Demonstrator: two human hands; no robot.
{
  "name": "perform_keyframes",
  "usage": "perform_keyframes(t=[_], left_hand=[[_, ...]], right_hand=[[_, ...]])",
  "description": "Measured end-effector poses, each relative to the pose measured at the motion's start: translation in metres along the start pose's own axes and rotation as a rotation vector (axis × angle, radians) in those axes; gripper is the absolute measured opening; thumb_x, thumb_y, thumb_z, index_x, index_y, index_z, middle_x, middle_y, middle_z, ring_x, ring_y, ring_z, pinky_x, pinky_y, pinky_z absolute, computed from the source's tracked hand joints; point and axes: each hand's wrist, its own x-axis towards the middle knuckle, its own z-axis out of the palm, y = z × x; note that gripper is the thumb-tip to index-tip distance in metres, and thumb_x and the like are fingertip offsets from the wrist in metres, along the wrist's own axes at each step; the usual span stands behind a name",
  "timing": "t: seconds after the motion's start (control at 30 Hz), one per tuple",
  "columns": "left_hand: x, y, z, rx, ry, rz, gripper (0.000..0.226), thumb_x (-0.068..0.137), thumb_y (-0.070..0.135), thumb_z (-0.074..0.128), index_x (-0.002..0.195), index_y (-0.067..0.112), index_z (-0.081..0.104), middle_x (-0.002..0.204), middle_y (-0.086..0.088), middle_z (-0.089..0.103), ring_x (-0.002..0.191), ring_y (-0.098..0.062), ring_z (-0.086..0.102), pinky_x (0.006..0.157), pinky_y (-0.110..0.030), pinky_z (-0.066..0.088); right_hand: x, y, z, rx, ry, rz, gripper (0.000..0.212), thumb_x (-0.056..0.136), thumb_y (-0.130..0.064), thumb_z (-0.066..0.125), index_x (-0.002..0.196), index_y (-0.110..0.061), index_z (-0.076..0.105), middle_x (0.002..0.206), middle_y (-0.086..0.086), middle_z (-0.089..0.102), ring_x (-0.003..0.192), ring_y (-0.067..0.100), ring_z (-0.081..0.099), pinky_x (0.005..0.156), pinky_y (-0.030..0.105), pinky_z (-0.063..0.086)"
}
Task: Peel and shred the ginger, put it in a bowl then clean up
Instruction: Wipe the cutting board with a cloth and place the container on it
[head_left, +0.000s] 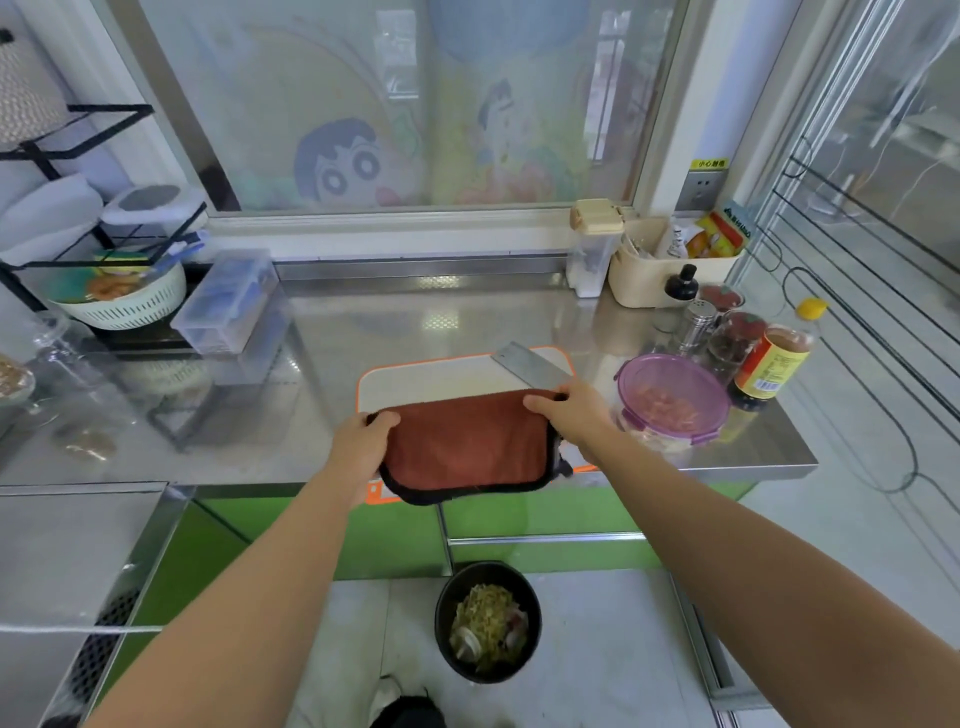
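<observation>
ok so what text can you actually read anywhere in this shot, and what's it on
"小心触电": on the yellow sticker above the wall socket.
The sauce bottle label: print and a barcode, too blurred to read.
The packets in the cream basket: print too small to read.

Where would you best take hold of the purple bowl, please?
Take the bowl by its rim, fingers spanning the round top, probably from above on the near-left side: bottles crowd its far right, while the right hand, now holding the cloth, is close on its left.
</observation>
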Motion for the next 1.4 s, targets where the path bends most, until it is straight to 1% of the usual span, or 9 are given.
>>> perform_keyframes(t=[0.1, 0.27, 0.37, 0.5, 0.67, 0.87, 1.1, 1.27, 1.4], left_hand=[[-0.006, 0.005, 0.033, -0.022, -0.015, -0.015, 0.025, 0.095, 0.018, 0.053, 0.111, -0.001, 0.058, 0.115, -0.021, 0.064, 0.092, -0.028, 0.06, 0.068, -0.035, 0.052], [-0.032, 0.013, 0.064, -0.16, -0.281, -0.026, 0.046, 0.104, 0.042, 0.03, 0.098, 0.012, 0.066, 0.089, -0.007, 0.069, 0.079, -0.019, 0.065, 0.067, -0.032, 0.055], [-0.014, 0.0, 0.05, -0.121, -0.39, -0.099, 0.056, 0.104, 0.045, 0.024, 0.094, 0.014, 0.069, 0.084, -0.005, 0.071, 0.078, -0.019, 0.067, 0.072, -0.033, 0.058], [0.024, -0.014, 0.034, 0.112, -0.302, -0.062, 0.03, 0.098, 0.019, 0.045, 0.083, 0.01, 0.069, 0.076, -0.008, 0.064, 0.068, -0.02, 0.057, 0.058, -0.023, 0.045], [0.087, -0.037, 0.009, 0.635, -0.233, 0.086, 0.022, 0.091, 0.02, 0.052, 0.099, 0.014, 0.072, 0.105, -0.008, 0.069, 0.101, -0.029, 0.063, 0.083, -0.033, 0.049], [0.134, -0.057, 0.008, 1.022, -0.303, 0.251, 0.038, 0.09, 0.014, 0.05, 0.126, 0.017, 0.058, 0.127, -0.014, 0.051, 0.119, -0.033, 0.046, 0.102, -0.034, 0.034], [0.138, -0.059, 0.021, 1.236, -0.198, 0.315, 0.043, 0.091, 0.023, 0.051, 0.133, 0.025, 0.045, 0.131, -0.01, 0.038, 0.12, -0.03, 0.038, 0.092, -0.039, 0.041], [0.136, -0.069, 0.031, 1.22, -0.053, 0.368, 0.042, 0.088, 0.02, 0.053, 0.129, 0.023, 0.048, 0.133, -0.007, 0.041, 0.116, -0.03, 0.043, 0.085, -0.04, 0.042], [0.128, -0.078, 0.039, 1.205, 0.016, 0.356, 0.044, 0.085, 0.016, 0.054, 0.129, 0.021, 0.052, 0.139, -0.007, 0.043, 0.118, -0.031, 0.043, 0.088, -0.041, 0.041]], right_hand=[[-0.003, -0.007, 0.03, -0.081, -0.004, -0.016, 0.026, 0.09, -0.033, 0.06, 0.091, -0.007, 0.059, 0.088, 0.011, 0.061, 0.087, 0.025, 0.057, 0.077, 0.036, 0.044], [-0.021, -0.024, 0.062, 0.336, -0.462, 0.054, 0.044, 0.093, -0.05, 0.05, 0.103, -0.011, 0.068, 0.1, 0.008, 0.072, 0.094, 0.024, 0.068, 0.088, 0.034, 0.054], [-0.015, -0.01, 0.058, 0.247, -0.607, 0.042, 0.012, 0.087, -0.014, 0.066, 0.098, -0.012, 0.067, 0.091, 0.009, 0.072, 0.082, 0.022, 0.069, 0.069, 0.024, 0.054], [0.011, -0.002, 0.071, 0.225, -0.395, 0.177, 0.021, 0.082, 0.009, 0.048, 0.097, -0.004, 0.055, 0.085, 0.013, 0.057, 0.071, 0.021, 0.052, 0.063, 0.026, 0.043], [0.062, 0.009, 0.09, -0.017, -0.063, 0.194, 0.048, 0.085, 0.001, 0.049, 0.129, -0.015, 0.037, 0.111, 0.016, 0.049, 0.087, 0.03, 0.053, 0.074, 0.037, 0.045], [0.068, 0.034, 0.149, -0.649, -0.113, 0.195, 0.083, 0.074, -0.068, 0.06, 0.136, -0.018, 0.035, 0.149, 0.009, 0.014, 0.128, 0.035, 0.027, 0.102, 0.045, 0.029], [0.089, 0.041, 0.141, -0.717, -0.049, 0.022, 0.042, 0.083, -0.012, 0.056, 0.124, -0.006, 0.049, 0.129, 0.016, 0.036, 0.109, 0.035, 0.04, 0.092, 0.037, 0.039], [0.133, 0.044, 0.108, -0.417, 0.056, -0.21, 0.038, 0.078, 0.002, 0.057, 0.115, -0.003, 0.063, 0.127, 0.019, 0.045, 0.113, 0.037, 0.047, 0.089, 0.038, 0.044], [0.15, 0.046, 0.119, -0.472, -0.021, -0.281, 0.04, 0.081, 0.006, 0.052, 0.118, -0.002, 0.063, 0.134, 0.018, 0.042, 0.115, 0.038, 0.043, 0.098, 0.042, 0.042]])
